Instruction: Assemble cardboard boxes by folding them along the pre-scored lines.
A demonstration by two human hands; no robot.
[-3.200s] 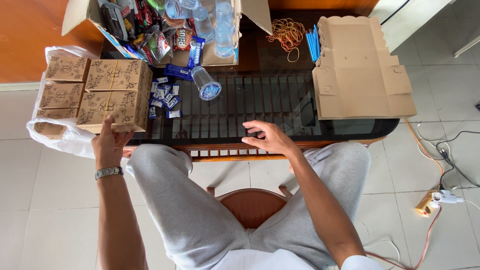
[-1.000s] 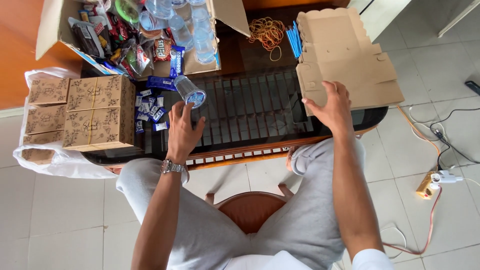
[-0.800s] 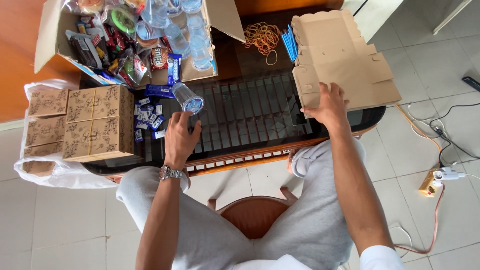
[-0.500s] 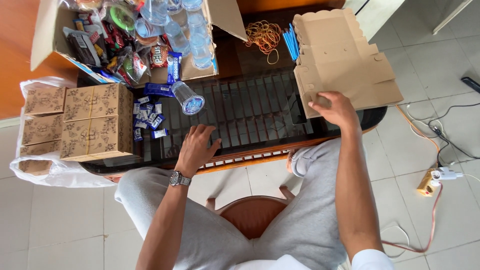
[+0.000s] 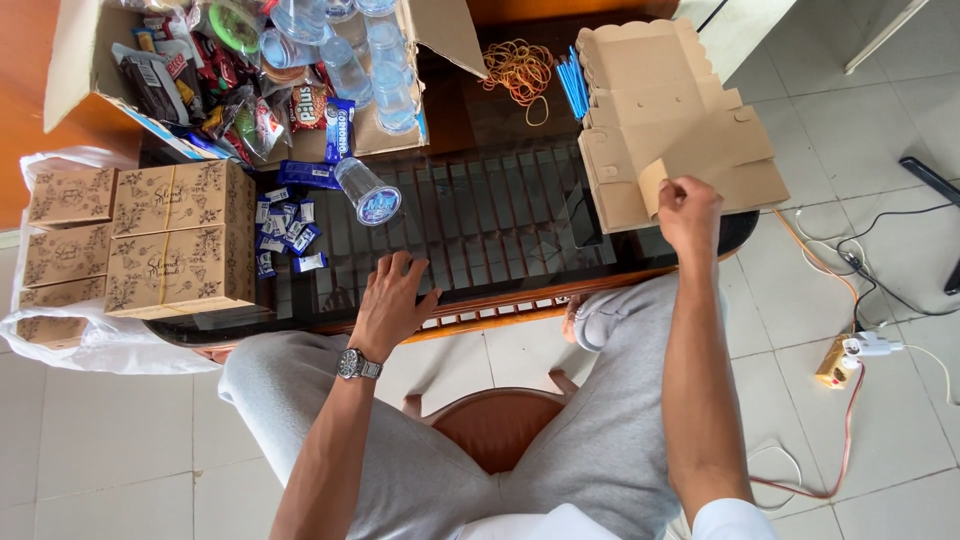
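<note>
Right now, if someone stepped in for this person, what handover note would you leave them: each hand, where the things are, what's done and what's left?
Left hand: flat on the glass table, holding nothing.
Right hand: pinching a flap of the top flat cardboard box blank, on the stack at the table's right end.
Folded printed boxes stand stacked at the left end. A plastic cup lies tipped beside small blue sachets. Rubber bands lie at the back.
Done: several boxes folded and stacked.
Left: the top blank is unfolded, with more flat ones beneath.

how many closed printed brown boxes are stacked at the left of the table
6 showing: two banded front boxes, one above the other, and four behind on the white bag. More may be hidden beneath.
</note>
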